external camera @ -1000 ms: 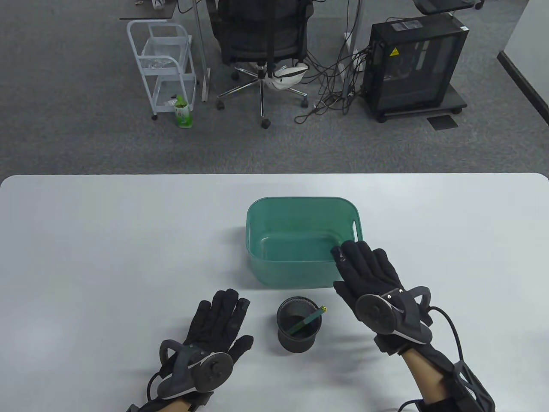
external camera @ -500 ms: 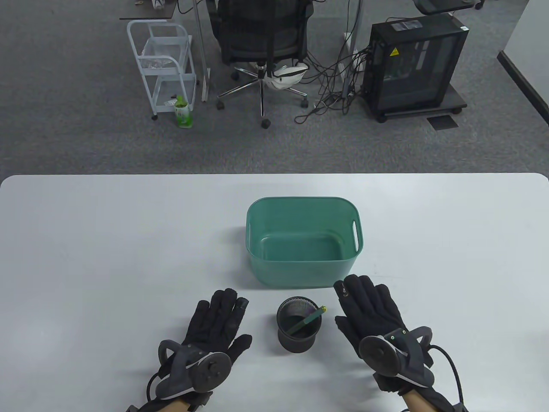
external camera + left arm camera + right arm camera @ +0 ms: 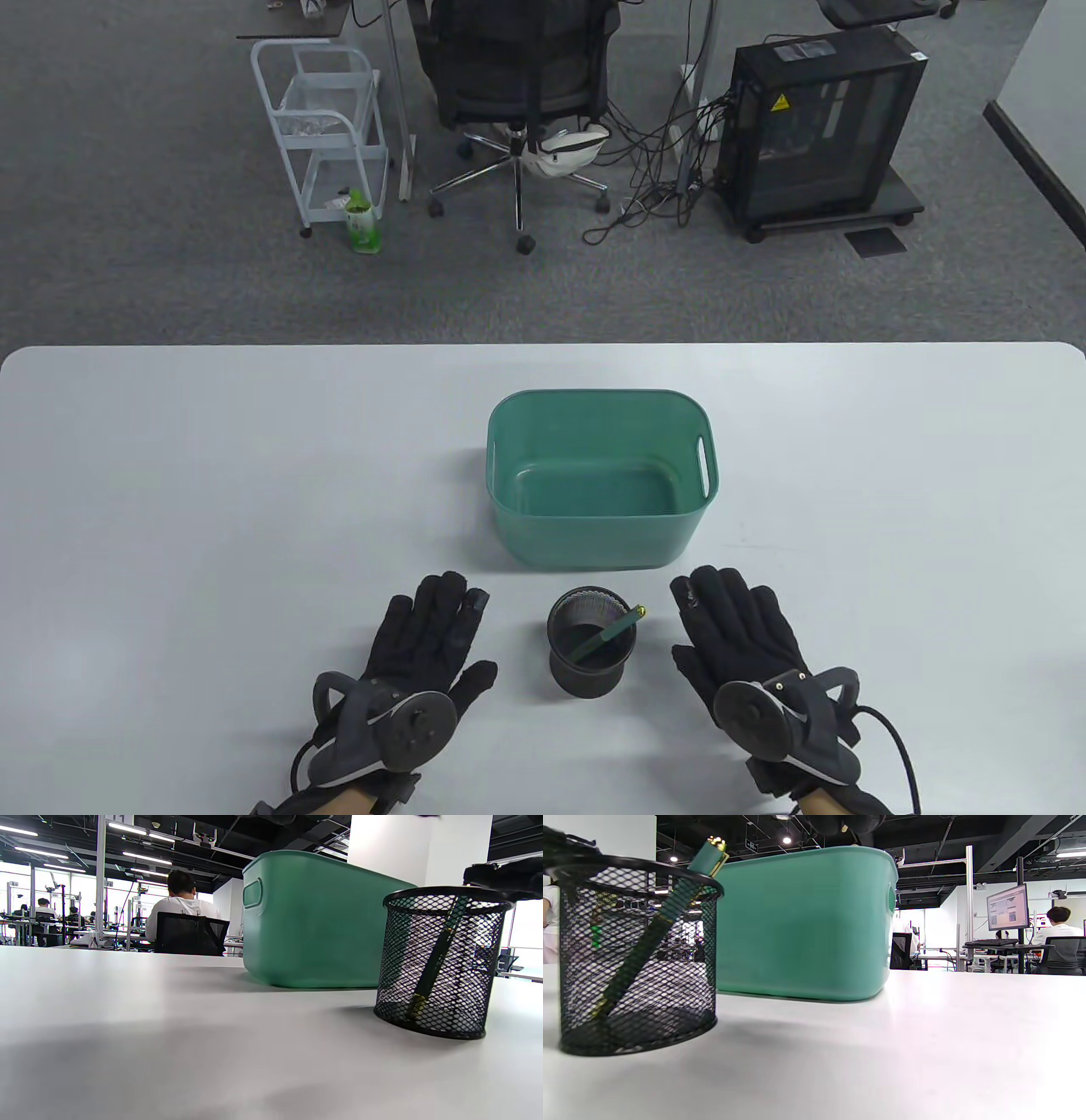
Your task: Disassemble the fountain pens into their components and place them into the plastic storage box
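A green fountain pen (image 3: 609,637) with a gold end leans inside a black mesh pen cup (image 3: 591,675) near the table's front edge; the pen (image 3: 649,938) and cup (image 3: 634,955) fill the left of the right wrist view, and the cup (image 3: 441,963) stands at the right of the left wrist view. Behind it sits the green plastic storage box (image 3: 598,407), nothing visible inside. My left hand (image 3: 433,632) lies flat on the table left of the cup, fingers straight. My right hand (image 3: 738,628) lies flat to the cup's right, holding nothing.
The white table (image 3: 212,475) stretches wide on both sides. Beyond its far edge stand an office chair (image 3: 517,93), a white cart (image 3: 322,127) and a black computer case (image 3: 819,127). People sit at desks in the background of both wrist views.
My right hand drew back from the box's near right corner and settled flat on the table right of the pen cup. The left hand stayed put.
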